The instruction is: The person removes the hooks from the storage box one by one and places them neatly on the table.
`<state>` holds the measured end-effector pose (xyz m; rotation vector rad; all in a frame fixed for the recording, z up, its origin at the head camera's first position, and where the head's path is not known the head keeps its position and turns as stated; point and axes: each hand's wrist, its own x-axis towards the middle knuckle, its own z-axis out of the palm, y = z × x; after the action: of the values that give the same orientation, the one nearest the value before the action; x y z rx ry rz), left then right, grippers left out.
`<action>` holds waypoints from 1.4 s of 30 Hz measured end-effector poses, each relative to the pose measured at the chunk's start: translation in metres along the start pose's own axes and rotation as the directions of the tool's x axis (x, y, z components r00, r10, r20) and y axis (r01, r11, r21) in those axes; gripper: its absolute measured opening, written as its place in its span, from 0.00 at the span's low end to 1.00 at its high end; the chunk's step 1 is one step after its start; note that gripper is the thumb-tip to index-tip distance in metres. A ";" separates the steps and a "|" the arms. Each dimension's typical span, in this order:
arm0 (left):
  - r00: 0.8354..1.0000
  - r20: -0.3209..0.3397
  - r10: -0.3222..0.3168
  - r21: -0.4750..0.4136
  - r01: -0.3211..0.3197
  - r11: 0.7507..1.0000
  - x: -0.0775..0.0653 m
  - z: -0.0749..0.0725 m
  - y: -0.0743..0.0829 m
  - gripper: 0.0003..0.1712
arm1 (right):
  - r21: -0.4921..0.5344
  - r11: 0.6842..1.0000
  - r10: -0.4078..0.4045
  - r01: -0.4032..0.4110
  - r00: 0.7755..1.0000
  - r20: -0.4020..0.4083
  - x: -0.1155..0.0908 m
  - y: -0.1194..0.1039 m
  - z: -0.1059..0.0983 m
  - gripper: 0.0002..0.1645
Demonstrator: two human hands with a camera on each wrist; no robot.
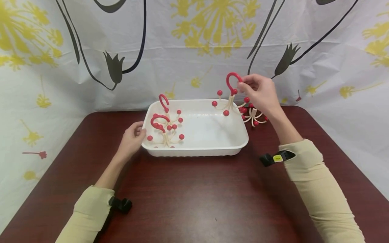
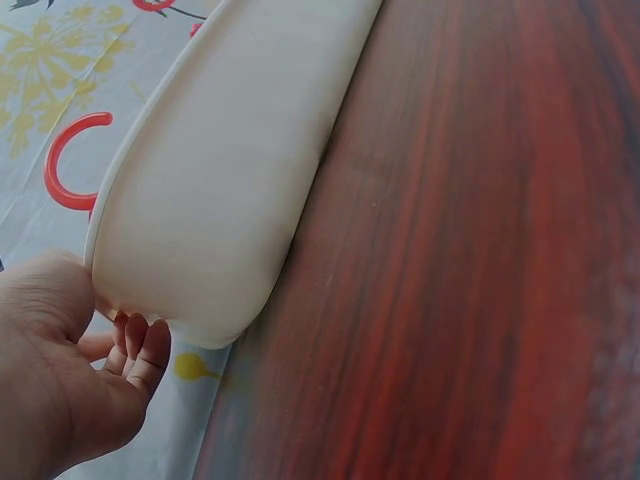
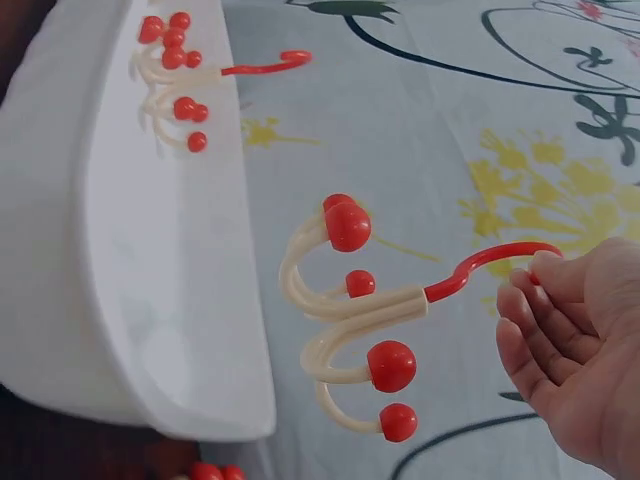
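Note:
A white rectangular tray [image 1: 194,149] stands on the table. At its left end my left hand [image 1: 131,139] grips the rim, the fingers curled against the outer wall in the left wrist view. My right hand [image 1: 262,91] pinches the red hook of a cream multi-arm hanger [image 3: 375,310] with red ball tips, held upright above the tray's back right corner. Two similar hangers sit in the tray's left part, a front hanger [image 1: 165,137] and a back hanger [image 1: 166,110] that partly overlap in the head view.
Another hanger [image 1: 254,115] with red balls lies on the dark wooden table [image 1: 194,195] just right of the tray, its upper part hidden behind my right hand. A white cloth [image 1: 194,64] with yellow and grey plant prints hangs behind the table.

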<state>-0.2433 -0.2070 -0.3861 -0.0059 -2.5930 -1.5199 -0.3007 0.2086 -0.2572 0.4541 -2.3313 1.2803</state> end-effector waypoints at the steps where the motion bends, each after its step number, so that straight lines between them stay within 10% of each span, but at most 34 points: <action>1: 1.000 0.000 0.001 0.000 -0.001 1.000 0.000 0.000 0.000 0.25 | 0.017 1.000 -0.003 0.003 1.000 -0.011 0.000 -0.001 -0.004 0.14; 23: 0.999 -0.007 -0.044 0.017 0.044 0.999 -0.003 -0.002 0.002 0.26 | 0.104 0.989 0.127 -0.105 0.964 -0.233 0.005 0.010 -0.090 0.03; 42: 0.999 -0.021 -0.034 0.038 0.035 0.999 -0.003 -0.003 0.002 0.26 | 0.140 0.969 0.240 -0.204 0.916 -0.323 -0.002 0.052 -0.125 0.05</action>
<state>-0.2395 -0.2088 -0.3836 0.0579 -2.6191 -1.4727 -0.2964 0.3423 -0.2353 -0.0081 -2.0741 1.4592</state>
